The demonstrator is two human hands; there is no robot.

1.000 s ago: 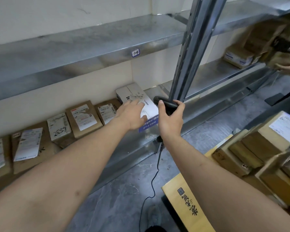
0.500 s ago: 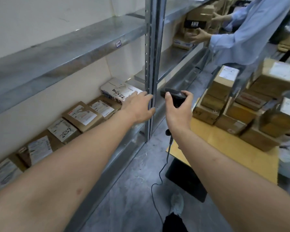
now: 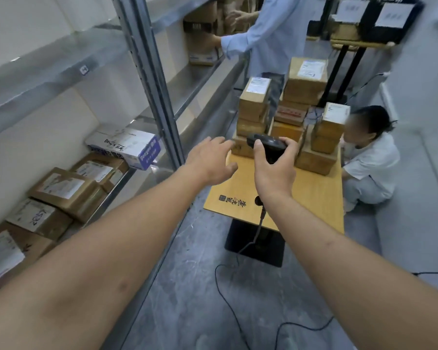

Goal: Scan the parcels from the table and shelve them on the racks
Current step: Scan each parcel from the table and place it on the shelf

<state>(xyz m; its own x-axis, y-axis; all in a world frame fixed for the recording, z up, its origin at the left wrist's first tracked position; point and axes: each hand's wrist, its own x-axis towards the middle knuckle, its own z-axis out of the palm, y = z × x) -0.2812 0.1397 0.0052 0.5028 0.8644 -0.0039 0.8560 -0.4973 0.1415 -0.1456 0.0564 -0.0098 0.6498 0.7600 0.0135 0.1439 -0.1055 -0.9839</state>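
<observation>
While the right hand [image 3: 273, 173] grips the black scanner [image 3: 266, 144], the left hand [image 3: 210, 162] is empty, fingers spread. Brown parcels [image 3: 283, 120] stand stacked on the yellow table [image 3: 314, 198], straight ahead; I think the left hand is nearer.

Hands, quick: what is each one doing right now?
Left hand: open, fingers spread, holding nothing, in the air near the table.
Right hand: grips the scanner.
</observation>
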